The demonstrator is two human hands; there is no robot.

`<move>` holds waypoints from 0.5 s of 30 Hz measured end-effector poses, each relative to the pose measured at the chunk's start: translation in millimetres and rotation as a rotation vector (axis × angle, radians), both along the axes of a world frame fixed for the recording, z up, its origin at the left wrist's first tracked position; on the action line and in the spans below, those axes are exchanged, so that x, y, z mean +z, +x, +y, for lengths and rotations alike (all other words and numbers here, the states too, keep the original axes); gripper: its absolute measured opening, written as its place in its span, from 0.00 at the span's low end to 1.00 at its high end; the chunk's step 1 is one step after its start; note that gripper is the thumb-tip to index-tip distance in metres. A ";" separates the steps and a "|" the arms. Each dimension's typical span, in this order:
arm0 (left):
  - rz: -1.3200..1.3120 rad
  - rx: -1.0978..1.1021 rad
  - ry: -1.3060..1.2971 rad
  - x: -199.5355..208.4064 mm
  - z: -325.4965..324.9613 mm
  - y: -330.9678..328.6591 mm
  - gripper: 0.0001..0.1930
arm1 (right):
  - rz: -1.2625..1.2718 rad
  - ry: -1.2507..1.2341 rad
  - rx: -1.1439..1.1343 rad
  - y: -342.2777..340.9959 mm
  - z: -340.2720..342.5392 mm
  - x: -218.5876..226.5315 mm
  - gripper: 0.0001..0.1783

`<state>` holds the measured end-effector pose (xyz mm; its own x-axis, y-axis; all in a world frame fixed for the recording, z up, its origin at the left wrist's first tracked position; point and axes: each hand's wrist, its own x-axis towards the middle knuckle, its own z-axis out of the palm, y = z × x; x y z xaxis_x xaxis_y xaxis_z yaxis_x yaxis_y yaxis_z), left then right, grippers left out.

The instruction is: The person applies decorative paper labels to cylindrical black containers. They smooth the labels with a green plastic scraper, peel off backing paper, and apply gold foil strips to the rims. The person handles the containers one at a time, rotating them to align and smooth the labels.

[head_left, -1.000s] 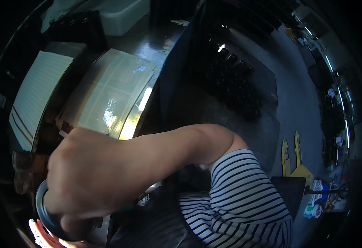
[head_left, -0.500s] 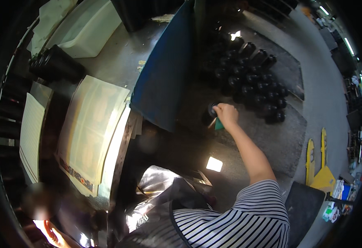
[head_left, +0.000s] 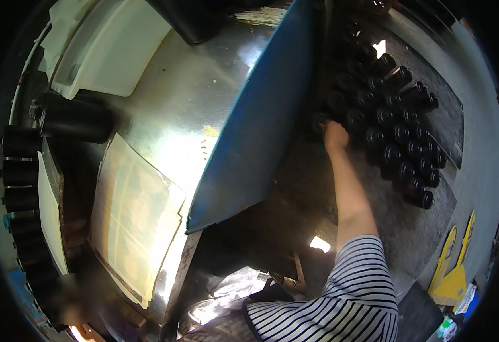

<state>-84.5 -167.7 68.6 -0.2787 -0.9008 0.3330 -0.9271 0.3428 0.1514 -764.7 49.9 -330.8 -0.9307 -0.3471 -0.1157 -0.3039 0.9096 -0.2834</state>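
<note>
My right arm, in a striped sleeve, stretches forward. At its end my right hand (head_left: pixel 335 135) is closed on a dark round-ended black cylinder (head_left: pixel 319 121), shaped like a bottle; its lower part is lost in shadow. Just beyond and to the right stand several glossy black cylinders (head_left: pixel 401 132) of the same kind, grouped close together on a dark low surface. At the lower left edge a sunlit bit of skin (head_left: pixel 85 333) shows, probably my left hand. It is largely cut off and blurred, so its fingers cannot be read.
A blue upright panel (head_left: pixel 246 139) divides the metal table (head_left: pixel 181 85) from the cylinders. The table carries yellowish sheets (head_left: pixel 135 211), a white tub (head_left: pixel 115 57) and a black cylinder (head_left: pixel 76 118). More cylinders (head_left: pixel 21 172) line the far left. Yellow forks (head_left: pixel 452 273) lie at right.
My right hand has moved forward with the black cylinder, up beside the grouped ones. The green piece under that hand is now barely visible. My view has shifted, and the lower-left skin shows less.
</note>
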 end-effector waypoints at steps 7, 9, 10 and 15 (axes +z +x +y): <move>0.041 0.017 -0.007 -12.7 22.0 19.4 0.13 | 0.217 -0.292 0.018 -11.2 -8.8 66.7 0.09; 0.119 0.031 -0.023 -16.2 39.2 3.2 0.12 | 0.253 -0.792 0.111 -0.5 -41.0 155.1 0.06; 0.173 0.024 -0.028 -17.0 40.3 -8.4 0.12 | 0.256 -1.038 0.177 12.2 -59.8 206.5 0.05; 0.528 0.091 -0.006 -13.8 58.5 -19.1 0.14 | 0.471 -1.241 0.870 113.5 -192.1 394.4 0.06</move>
